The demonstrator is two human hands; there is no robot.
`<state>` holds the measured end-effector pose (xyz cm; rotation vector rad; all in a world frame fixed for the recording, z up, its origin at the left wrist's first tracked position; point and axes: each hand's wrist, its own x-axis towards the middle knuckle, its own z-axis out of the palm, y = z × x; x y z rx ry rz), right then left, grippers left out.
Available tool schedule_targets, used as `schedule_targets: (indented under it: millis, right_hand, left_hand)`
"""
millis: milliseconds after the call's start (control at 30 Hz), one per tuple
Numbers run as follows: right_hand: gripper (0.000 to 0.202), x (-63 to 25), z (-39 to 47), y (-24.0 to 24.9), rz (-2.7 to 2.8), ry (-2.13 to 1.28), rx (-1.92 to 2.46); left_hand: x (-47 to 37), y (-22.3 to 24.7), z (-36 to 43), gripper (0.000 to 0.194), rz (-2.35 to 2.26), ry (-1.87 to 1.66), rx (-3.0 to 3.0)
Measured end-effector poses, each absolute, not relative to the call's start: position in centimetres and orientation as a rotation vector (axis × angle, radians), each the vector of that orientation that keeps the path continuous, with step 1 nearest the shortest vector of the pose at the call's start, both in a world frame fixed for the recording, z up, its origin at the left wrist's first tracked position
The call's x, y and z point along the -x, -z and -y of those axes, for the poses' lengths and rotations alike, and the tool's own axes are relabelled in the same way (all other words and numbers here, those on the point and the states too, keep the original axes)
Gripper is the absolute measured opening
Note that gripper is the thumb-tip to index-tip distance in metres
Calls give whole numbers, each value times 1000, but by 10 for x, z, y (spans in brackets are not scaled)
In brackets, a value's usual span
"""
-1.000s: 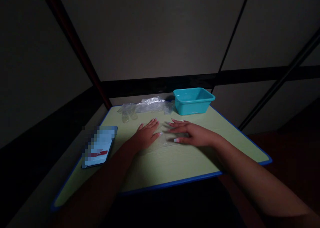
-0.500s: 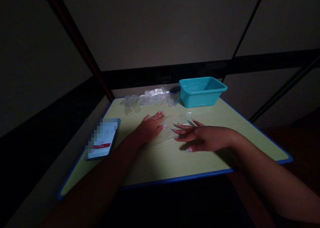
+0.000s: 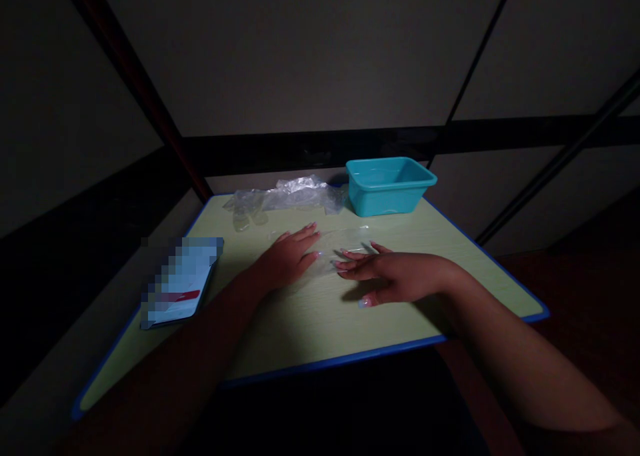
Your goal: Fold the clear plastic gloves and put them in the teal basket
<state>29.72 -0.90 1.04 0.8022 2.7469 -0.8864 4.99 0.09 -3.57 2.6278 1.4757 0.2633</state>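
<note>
A thin clear plastic bag or sheet (image 3: 333,243) lies flat on the pale yellow-green table (image 3: 310,336); its outline is hard to make out. On its left part rests my left hand (image 3: 287,259), fingers stretched out and palm down. My right hand (image 3: 387,276) is spread over its right part, with the fingertips at the plastic and the thumb apart, nearer to me. Neither hand grips anything.
A turquoise plastic basin (image 3: 390,189) stands at the back right of the table. Crumpled clear plastic (image 3: 300,193) lies along the back edge, with small clear pieces (image 3: 241,223) before it. At the left is a tablet-like device (image 3: 185,283) with a lit screen.
The whole scene has shifted somewhat to the left in view as the camera turned. Both hands keep nearly the same pose and place on the plastic.
</note>
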Motion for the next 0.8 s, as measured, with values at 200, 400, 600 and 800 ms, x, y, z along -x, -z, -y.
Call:
schedule_targets:
  millis: [200,400,600,800]
  right_hand:
    - [57,-298,6,-8,-2783,921,-769]
    - [56,-301,-1,-1,-2858,959,-705]
    - [55,-301,-5,2,-2872,1036,-714]
    - [54,-302,-7,-1,-2843,1058,-746]
  left_hand:
    - [-58,31,14,63,-1301,-252,-2657]
    - [-63,36,20,51,-1230,-263,-2712]
    - [-63,39,17,44,-1219,-297,-2728]
    - [-58,33,13,40,-1224,-306,-2696]
